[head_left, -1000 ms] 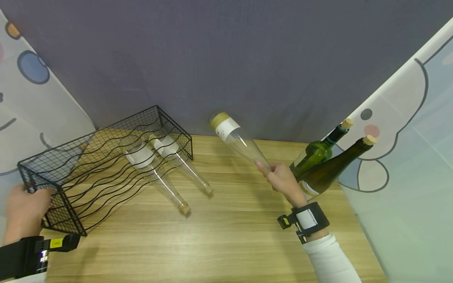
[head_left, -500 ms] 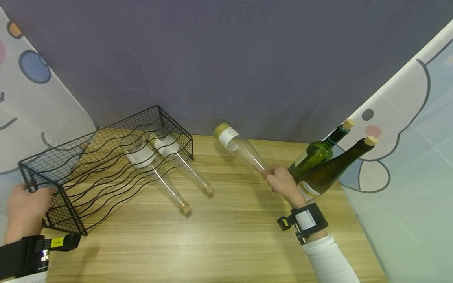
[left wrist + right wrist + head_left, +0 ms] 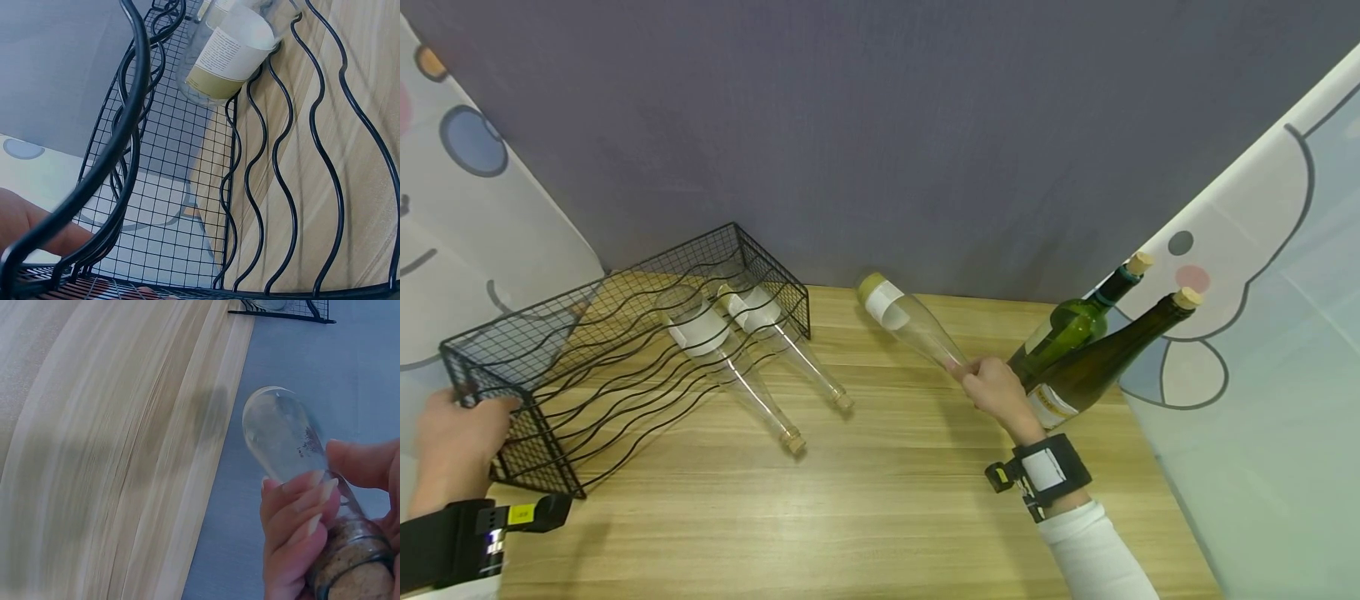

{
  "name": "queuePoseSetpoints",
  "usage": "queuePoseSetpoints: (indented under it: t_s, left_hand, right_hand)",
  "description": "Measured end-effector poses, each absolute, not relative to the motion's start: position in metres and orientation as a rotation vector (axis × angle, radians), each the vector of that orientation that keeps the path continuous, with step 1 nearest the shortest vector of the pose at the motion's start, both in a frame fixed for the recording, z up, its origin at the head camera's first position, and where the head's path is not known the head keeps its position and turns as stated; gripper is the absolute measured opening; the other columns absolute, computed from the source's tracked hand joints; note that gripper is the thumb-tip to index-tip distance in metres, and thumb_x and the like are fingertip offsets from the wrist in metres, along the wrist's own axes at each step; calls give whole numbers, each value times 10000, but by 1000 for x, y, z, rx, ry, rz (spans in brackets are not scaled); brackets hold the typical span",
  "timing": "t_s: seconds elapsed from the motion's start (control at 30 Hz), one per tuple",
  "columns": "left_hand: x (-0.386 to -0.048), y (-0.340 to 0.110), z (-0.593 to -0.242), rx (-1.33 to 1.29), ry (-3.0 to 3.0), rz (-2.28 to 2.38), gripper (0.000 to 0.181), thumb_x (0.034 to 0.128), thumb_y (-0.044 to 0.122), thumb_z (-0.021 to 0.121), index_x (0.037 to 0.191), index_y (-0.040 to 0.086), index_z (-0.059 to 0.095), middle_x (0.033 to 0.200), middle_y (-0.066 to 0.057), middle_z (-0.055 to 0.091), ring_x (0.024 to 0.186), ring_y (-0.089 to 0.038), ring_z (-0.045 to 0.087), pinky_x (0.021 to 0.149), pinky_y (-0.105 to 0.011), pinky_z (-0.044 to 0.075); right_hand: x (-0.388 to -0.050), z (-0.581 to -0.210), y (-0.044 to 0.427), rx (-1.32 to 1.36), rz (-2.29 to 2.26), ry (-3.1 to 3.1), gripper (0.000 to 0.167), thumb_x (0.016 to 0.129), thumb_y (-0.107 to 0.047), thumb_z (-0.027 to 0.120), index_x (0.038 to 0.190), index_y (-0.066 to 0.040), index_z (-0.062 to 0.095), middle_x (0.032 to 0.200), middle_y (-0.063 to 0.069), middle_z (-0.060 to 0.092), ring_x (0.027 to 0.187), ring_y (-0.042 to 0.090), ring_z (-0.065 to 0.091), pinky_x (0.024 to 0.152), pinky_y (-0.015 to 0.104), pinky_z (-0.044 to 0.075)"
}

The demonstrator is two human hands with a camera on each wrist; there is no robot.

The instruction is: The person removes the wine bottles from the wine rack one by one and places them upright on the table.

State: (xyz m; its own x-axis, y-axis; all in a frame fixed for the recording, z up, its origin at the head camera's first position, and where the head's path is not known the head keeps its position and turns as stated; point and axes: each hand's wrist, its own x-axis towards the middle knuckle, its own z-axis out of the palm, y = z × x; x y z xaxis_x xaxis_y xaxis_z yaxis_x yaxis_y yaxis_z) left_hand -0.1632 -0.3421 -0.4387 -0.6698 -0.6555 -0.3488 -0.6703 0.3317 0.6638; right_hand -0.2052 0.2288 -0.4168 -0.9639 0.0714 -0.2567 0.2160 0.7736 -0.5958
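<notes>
The right hand (image 3: 1000, 392) grips a clear glass bottle (image 3: 917, 325) round its neck, fingers and thumb wrapped just beyond the cork (image 3: 362, 584). The bottle lies slanted, base towards the far edge of the bench (image 3: 880, 517), and seems to be held above the wood. The left hand (image 3: 463, 437) grips the near left end of a black wire rack (image 3: 555, 448), which reaches from there towards the far edge.

The bottle looks empty, so it should be fairly light, though held by the neck its wider base will probably pull downward. The glass is rigid, smooth and breakable; a hold nearer the white label (image 3: 883, 297) would likely balance it better. The rack looks stiff but light enough to slide, and its end frame suits a steadying grip.

Two more bottles, a nearer clear one (image 3: 700, 329) and a farther clear one (image 3: 756, 312), lie in the rack, corked necks jutting past its front. Between those necks and the right hand there looks to be room to swing. By the right edge a green bottle (image 3: 1067, 333) and a brownish-green bottle (image 3: 1097, 358) stand close to the right hand, easily knocked.
</notes>
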Motion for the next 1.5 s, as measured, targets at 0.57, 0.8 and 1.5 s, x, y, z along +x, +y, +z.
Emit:
queuePoseSetpoints:
  t_s: [0.57,0.8,1.5]
  left_hand:
    - [-163,-344,-440,-1279,2530,1291,719,994,211,307,1551,-36,-73,1623,-300,-39,1477,-534,87,1140,-697,245]
    - [-163,-345,-442,-1269,2537,1295,716,996,212,305,1552,-35,-71,1623,-296,-48,1476,-538,80,1137,-701,245]
    - [-160,-339,-438,-1272,2556,1299,705,1000,221,295,1552,-46,-53,1623,-299,-38,1477,-535,80,1145,-693,237]
  right_hand:
    - [-201,-417,222,277,-893,2750,468,973,-464,536,742,-76,658,591,17,541,530,164,490,457,250,337]
    - [-200,-418,223,268,-856,2768,466,963,-456,558,835,-29,694,666,47,568,596,183,512,491,268,378]
    - [-194,-409,222,84,-817,2619,430,990,-262,480,1280,43,572,935,108,636,721,193,591,602,269,455]
